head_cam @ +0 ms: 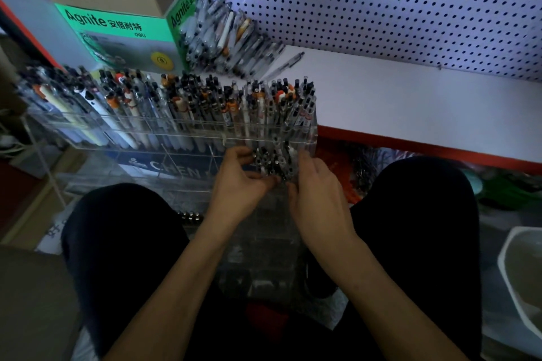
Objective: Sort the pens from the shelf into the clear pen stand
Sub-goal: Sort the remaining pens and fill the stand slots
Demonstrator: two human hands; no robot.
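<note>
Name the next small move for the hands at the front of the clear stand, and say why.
Probably lower the small bunch of dark-capped pens into the front compartment of the clear acrylic pen stand. Both the left hand and right hand flank that bunch, and a loose pile of pens waits on the white shelf.

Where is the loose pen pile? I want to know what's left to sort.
The pen pile lies on the white shelf, upper centre-left, leaning against the green box, behind the pen stand.

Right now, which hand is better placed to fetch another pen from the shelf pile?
Probably the right hand: the white shelf lies open on its side. The pile sits beyond the filled stand.
</note>
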